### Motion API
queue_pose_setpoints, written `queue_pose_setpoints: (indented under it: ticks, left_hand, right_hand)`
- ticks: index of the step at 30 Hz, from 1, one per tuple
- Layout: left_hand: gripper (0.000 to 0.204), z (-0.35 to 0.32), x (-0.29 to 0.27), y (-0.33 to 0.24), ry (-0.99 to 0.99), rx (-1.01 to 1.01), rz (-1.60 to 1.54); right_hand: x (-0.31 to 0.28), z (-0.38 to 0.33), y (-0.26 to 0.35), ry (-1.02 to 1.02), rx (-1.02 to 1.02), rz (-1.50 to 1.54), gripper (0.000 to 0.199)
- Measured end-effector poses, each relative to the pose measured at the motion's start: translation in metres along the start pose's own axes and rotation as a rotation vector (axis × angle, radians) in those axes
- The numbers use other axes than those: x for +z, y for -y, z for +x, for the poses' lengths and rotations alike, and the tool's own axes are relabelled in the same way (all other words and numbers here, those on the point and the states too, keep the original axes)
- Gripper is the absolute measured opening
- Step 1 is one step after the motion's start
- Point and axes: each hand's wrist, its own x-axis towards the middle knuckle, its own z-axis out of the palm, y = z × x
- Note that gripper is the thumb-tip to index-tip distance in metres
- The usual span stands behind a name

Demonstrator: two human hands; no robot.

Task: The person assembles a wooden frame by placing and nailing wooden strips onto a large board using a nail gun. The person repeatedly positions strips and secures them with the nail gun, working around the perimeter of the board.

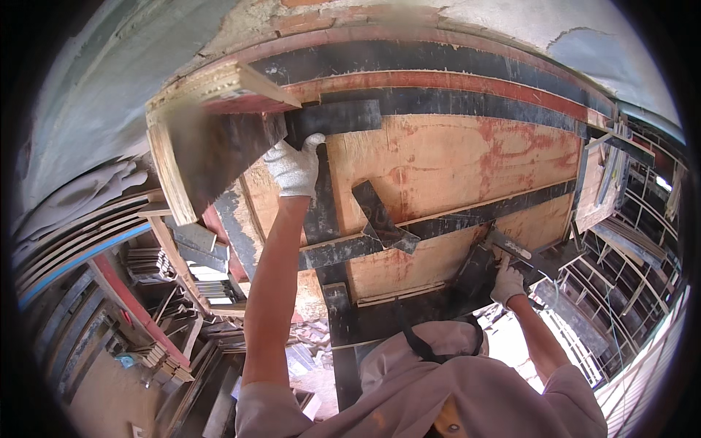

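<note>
A gloved left hand (296, 169), upper left of center, meets a short dark board (342, 117) — fingers partly hidden, its hold impossible to tell. A dark offcut (374, 208) rests mid-frame on a wooden panel (445, 157); lower right, a gloved right hand (507, 282) wraps a dark tool (509, 245).

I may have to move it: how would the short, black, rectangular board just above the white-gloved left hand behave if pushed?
The black rectangular board looks straight-edged, so probably stiff. Its flat face suggests sliding rather than rolling, unless fastened, which I can't tell.
</note>
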Motion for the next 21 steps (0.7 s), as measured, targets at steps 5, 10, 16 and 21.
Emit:
queue_pose_setpoints:
  ticks: [5,10,16,21]
  left_hand:
    - [0.104,0.013,0.0,-0.008,-0.066,0.111,-0.062]
    - [0.112,0.008,0.001,-0.01,0.033,0.011,-0.172]
    - [0.111,0.003,0.002,-0.002,0.014,-0.002,-0.087]
    - [0.11,0.009,-0.007,-0.013,0.023,-0.005,-0.143]
  right_hand:
    - [0.065,0.028,-0.022,-0.05,-0.083,0.036,0.094]
    - [-0.022,-0.001,-0.005,0.066,-0.057,0.206,0.082]
    - [-0.089,-0.043,-0.002,0.194,-0.478,1.2,0.066]
    - [-0.204,-0.041,0.09,0.286,-0.463,1.633,0.031]
